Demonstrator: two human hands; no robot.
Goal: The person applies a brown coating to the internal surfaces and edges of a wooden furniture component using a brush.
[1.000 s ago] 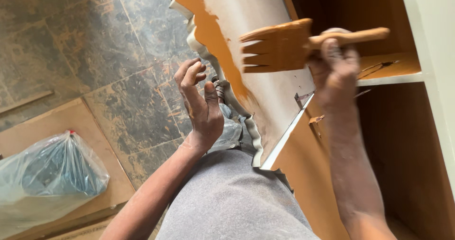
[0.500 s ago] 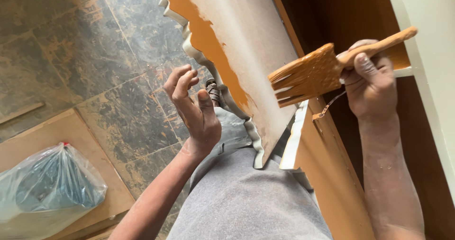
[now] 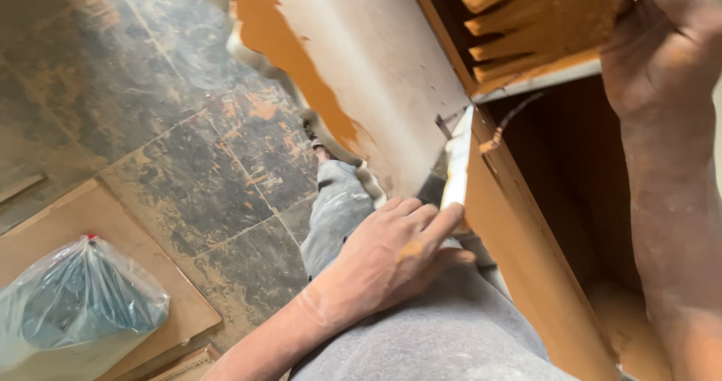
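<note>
My right hand (image 3: pixel 662 46) is raised at the top right, gripping a wide paintbrush (image 3: pixel 538 20) whose bristles are soaked in orange-brown paint and held against the edge of a cabinet shelf (image 3: pixel 541 80). My left hand (image 3: pixel 395 253) rests on my thigh in grey trousers (image 3: pixel 451 336), fingers spread, fingertips touching the lower end of a pale strip (image 3: pixel 456 163) on the cabinet's front edge. A cabinet door (image 3: pixel 361 72) hangs open, beige with an orange-painted band along its far side.
Dark, paint-spattered floor tiles (image 3: pixel 188 148) lie to the left. A tied clear plastic bag (image 3: pixel 75 306) sits on a brown board (image 3: pixel 98 230) at lower left. The brown cabinet interior (image 3: pixel 579 200) opens at right.
My left hand dropped from mid-air onto my thigh and reached the pale strip. My right hand carried the brush up and right to the shelf edge. The view moved closer.
</note>
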